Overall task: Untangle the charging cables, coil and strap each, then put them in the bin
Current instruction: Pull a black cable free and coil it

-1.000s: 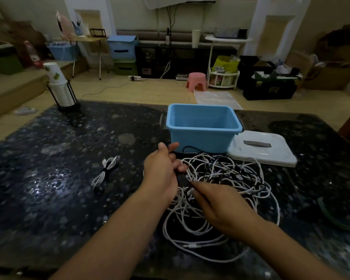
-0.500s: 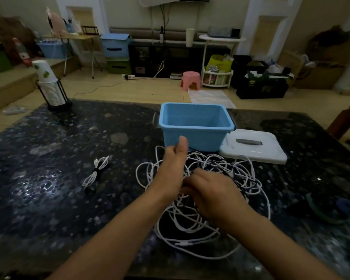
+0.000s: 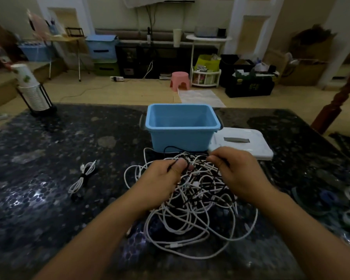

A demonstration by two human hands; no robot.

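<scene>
No words or brand names can be read anywhere here; the dark box on the floor at the upper right has a yellow mark, but it is too blurry to read.

In the middle of the frame, on the dark speckled table (image 3: 49, 209), lies one big messy pile of cables (image 3: 192, 209), white ones and black ones all mixed up. How many are in it cannot be counted. Two hands are at the top of the pile. The left hand (image 3: 162, 178) pinches a thin black cable between thumb and fingers. The right hand (image 3: 238, 170) has its fingers curled and pinches a cable too.

To the left of the pile lies one coiled white cable (image 3: 83, 176) with a dark strap around its middle.

Just behind the pile stands one blue bin (image 3: 182, 138), open on top. One white lid (image 3: 251, 144) lies flat to its right, touching it.

At the upper left of the table stands one stack of paper cups (image 3: 31, 87) in a black holder.
</scene>
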